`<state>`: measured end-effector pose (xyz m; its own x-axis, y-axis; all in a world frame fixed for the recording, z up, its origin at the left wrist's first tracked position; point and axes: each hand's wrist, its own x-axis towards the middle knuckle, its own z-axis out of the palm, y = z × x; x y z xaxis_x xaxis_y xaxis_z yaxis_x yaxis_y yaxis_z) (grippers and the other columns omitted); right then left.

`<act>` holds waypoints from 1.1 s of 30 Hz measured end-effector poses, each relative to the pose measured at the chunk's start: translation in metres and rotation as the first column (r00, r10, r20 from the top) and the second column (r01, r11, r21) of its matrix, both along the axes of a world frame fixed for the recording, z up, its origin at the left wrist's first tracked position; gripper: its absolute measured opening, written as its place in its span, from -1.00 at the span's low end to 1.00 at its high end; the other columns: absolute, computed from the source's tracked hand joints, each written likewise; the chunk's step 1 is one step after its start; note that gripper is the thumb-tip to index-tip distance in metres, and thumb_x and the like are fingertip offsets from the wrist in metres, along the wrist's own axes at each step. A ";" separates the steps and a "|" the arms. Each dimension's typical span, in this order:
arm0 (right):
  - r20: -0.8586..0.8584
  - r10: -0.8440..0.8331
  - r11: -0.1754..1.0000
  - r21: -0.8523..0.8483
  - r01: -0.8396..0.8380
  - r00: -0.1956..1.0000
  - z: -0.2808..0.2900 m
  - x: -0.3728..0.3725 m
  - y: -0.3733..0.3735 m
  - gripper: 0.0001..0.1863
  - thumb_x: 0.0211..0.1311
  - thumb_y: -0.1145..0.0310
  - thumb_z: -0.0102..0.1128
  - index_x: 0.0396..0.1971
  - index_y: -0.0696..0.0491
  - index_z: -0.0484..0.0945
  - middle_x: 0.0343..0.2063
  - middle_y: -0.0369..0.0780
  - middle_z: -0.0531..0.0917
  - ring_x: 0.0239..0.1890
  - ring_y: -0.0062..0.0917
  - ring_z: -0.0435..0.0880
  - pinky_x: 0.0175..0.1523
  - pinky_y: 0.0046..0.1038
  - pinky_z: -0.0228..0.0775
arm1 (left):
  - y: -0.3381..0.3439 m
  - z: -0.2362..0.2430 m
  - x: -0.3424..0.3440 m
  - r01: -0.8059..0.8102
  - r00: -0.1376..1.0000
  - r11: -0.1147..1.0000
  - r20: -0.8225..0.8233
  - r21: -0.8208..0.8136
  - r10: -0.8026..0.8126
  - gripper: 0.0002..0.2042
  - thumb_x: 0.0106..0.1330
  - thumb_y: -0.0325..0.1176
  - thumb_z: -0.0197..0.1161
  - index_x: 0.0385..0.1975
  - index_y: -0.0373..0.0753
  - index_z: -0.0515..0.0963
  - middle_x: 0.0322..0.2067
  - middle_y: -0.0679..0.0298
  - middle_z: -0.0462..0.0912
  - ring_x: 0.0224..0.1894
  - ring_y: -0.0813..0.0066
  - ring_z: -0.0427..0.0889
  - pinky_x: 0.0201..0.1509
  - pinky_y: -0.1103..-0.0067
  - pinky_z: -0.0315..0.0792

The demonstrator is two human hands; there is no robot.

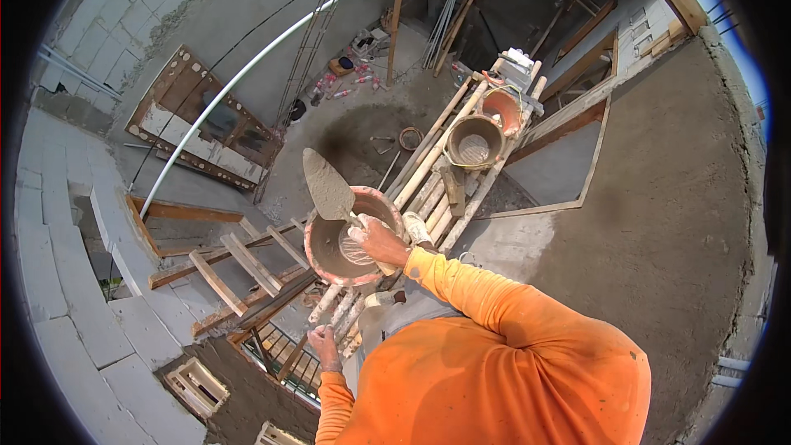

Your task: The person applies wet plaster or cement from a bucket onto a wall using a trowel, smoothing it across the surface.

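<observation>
My right hand (pixel 381 241) is closed round the handle of a pointing trowel (pixel 328 186), its blade coated with grey mortar and aimed away from me. Trowel and hand are over the rim of a reddish mortar bucket (pixel 311 255), whose inside is smeared grey, with some mortar at the bottom. Lower down, my left hand (pixel 325 348) has its fingers curled, close to the ends of the bamboo poles (pixel 339 305); whatever it might hold is hidden. One of my shoes (pixel 417 229) shows beside the bucket, on the poles.
Along the bamboo scaffold stand a grey-coated bucket (pixel 475 142) and an orange bucket (pixel 504 109). A wooden ladder (pixel 247 264) leans at the left, near a pale block wall (pixel 91 321). Fresh render covers the right wall (pixel 659 165). The floor (pixel 346 136) lies far below.
</observation>
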<state>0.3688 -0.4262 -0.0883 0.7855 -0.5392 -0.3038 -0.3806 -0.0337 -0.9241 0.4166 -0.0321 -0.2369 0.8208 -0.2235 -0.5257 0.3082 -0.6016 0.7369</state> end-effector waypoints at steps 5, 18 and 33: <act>-0.060 -0.057 0.982 -0.184 0.045 0.997 -0.077 -0.046 -0.080 -0.52 0.45 0.18 0.10 0.12 0.29 0.45 -0.10 0.28 0.62 0.04 0.21 0.62 0.14 0.01 0.44 | 0.041 0.012 -0.070 -0.181 0.947 0.941 -0.207 0.284 0.245 -0.74 0.26 -0.28 0.35 -0.42 -0.37 0.49 -0.46 0.28 0.50 -0.38 0.45 0.48 -0.27 0.39 0.42; -0.346 -0.239 0.936 -0.332 0.120 0.907 -0.115 -0.181 -0.358 -0.49 0.47 0.21 0.14 0.19 0.33 0.45 0.03 0.25 0.63 0.10 0.14 0.63 0.25 -0.10 0.41 | -0.202 0.032 -0.072 -0.391 0.884 0.919 -0.295 -0.041 0.363 -0.90 0.33 -0.40 0.25 -0.41 -0.21 0.50 -0.43 0.43 0.45 -0.36 0.63 0.39 -0.26 0.59 0.32; -0.494 -0.331 0.943 -0.210 0.259 0.804 -0.098 -0.274 -0.526 -0.38 0.39 0.23 0.07 0.34 0.31 0.39 0.22 0.22 0.55 0.25 0.02 0.60 0.30 -0.21 0.37 | -0.191 -0.019 0.016 -0.067 0.949 0.969 -0.286 0.238 0.136 -0.88 0.40 -0.34 0.25 -0.28 -0.24 0.51 -0.39 0.42 0.49 -0.32 0.60 0.43 -0.15 0.58 0.38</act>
